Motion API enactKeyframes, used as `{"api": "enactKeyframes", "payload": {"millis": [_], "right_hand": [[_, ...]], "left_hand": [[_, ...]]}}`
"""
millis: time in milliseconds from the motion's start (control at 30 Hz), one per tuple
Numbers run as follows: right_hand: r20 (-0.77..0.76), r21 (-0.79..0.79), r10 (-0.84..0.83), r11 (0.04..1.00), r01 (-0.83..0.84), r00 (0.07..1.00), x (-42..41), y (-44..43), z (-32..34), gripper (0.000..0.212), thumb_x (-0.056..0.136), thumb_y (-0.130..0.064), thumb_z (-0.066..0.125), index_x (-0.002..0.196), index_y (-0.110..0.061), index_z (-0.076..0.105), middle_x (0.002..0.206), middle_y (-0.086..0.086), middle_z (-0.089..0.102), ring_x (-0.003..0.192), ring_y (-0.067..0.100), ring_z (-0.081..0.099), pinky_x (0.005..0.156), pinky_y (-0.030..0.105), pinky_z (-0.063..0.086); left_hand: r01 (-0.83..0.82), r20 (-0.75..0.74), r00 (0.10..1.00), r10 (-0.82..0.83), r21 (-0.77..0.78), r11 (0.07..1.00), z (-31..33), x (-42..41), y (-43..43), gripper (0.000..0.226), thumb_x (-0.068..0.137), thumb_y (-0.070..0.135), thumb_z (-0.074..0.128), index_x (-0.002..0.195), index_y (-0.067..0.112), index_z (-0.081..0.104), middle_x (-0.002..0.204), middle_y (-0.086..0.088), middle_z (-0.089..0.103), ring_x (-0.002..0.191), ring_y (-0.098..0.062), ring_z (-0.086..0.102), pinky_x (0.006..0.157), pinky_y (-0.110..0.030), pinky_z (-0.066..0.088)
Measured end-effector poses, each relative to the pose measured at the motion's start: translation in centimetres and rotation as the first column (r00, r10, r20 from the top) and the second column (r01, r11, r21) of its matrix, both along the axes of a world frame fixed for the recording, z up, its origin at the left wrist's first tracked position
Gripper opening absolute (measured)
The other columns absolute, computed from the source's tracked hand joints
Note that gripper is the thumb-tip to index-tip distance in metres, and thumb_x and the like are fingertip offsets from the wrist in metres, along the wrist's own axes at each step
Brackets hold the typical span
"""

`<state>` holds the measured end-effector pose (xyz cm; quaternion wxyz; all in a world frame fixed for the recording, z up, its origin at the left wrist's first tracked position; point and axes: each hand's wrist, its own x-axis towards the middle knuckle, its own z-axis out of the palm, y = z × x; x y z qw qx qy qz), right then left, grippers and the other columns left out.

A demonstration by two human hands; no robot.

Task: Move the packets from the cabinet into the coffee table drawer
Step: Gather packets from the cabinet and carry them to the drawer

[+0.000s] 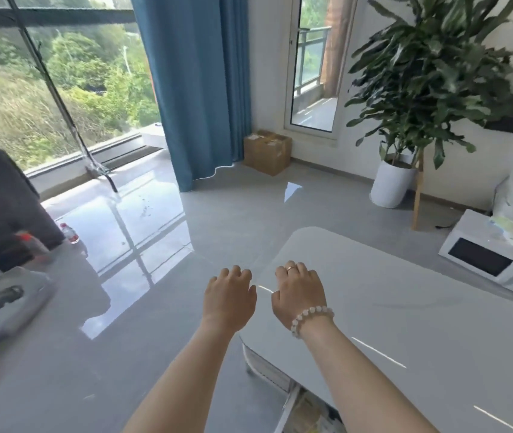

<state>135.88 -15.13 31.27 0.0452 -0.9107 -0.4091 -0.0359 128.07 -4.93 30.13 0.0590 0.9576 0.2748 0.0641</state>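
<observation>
Coffee table drawer [290,406] juts open leftward; left hand [228,296] and right hand [299,292] hover loosely curled, empty.

A home's living room: a tall teal fabric curtain [192,89] hung beside a large glass window [45,73] that looked onto a green hillside, and a narrow white-framed glass door [311,73] gave onto a railed balcony. A leafy green houseplant [430,73] in a white cylindrical pot [391,185] stood on the glossy grey tiled floor [217,220], which also bore a brown cardboard box [267,151], a white microwave oven [486,257] by the wall and a white rounded coffee table [405,292].
</observation>
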Motion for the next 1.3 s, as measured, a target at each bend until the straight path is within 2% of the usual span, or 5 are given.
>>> {"api": "enactKeyframes", "payload": {"millis": [33,133,200,667,1300], "right_hand": [[0.025,-0.002,0.01,1.0,-0.01,1.0,-1.1,1.6,0.7,0.027,0.055,-0.024,0.071,0.08,-0.013,0.068,0.084,0.002,0.068,0.077,0.021,0.064,0.062,0.03,0.05],[-0.046,-0.002,0.146,0.989,-0.146,0.988,-4.4,6.9,2.0,0.034,0.083,-0.019,0.05,0.114,-0.008,0.057,0.119,0.007,0.057,0.112,0.026,0.051,0.089,0.035,0.041],[-0.028,0.014,0.212,0.977,-0.212,0.977,-6.3,10.1,1.9,0.037,0.088,-0.018,0.042,0.123,-0.008,0.051,0.129,0.008,0.051,0.119,0.025,0.044,0.095,0.034,0.036],[0.0,0.035,0.58,0.814,-0.579,0.815,-21.7,27.0,1.1,0.036,0.089,-0.021,0.043,0.12,-0.007,0.053,0.127,0.008,0.052,0.12,0.024,0.045,0.095,0.034,0.037],[-0.072,0.052,0.973,0.222,-0.974,0.218,-44.0,44.7,1.0,0.031,0.092,-0.023,0.041,0.116,-0.01,0.056,0.124,0.007,0.049,0.118,0.024,0.043,0.094,0.032,0.036]], "left_hand": [[-0.032,0.0,1.0,0.032,0.002,0.999,0.2,-1.2,1.5,0.032,0.098,0.034,0.035,0.121,0.019,0.053,0.12,0.004,0.054,0.114,-0.018,0.048,0.092,-0.028,0.035],[-0.147,0.017,0.989,0.147,0.008,0.989,1.1,-5.0,6.5,0.032,0.098,0.033,0.036,0.119,0.018,0.054,0.118,0.002,0.055,0.113,-0.019,0.049,0.09,-0.029,0.037],[-0.211,0.019,0.977,0.211,0.01,0.977,1.6,-7.5,9.6,0.031,0.097,0.033,0.037,0.117,0.017,0.055,0.117,0.001,0.056,0.112,-0.02,0.049,0.089,-0.03,0.038],[-0.595,-0.063,0.801,0.596,0.035,0.803,0.7,-26.9,21.9,0.031,0.097,0.033,0.036,0.116,0.016,0.055,0.117,-0.001,0.059,0.108,-0.023,0.055,0.085,-0.031,0.04],[-0.972,-0.089,0.222,0.971,0.056,0.228,0.7,-49.3,28.7,0.031,0.098,0.033,0.035,0.11,0.014,0.056,0.113,-0.005,0.058,0.109,-0.026,0.051,0.087,-0.035,0.039]]}}
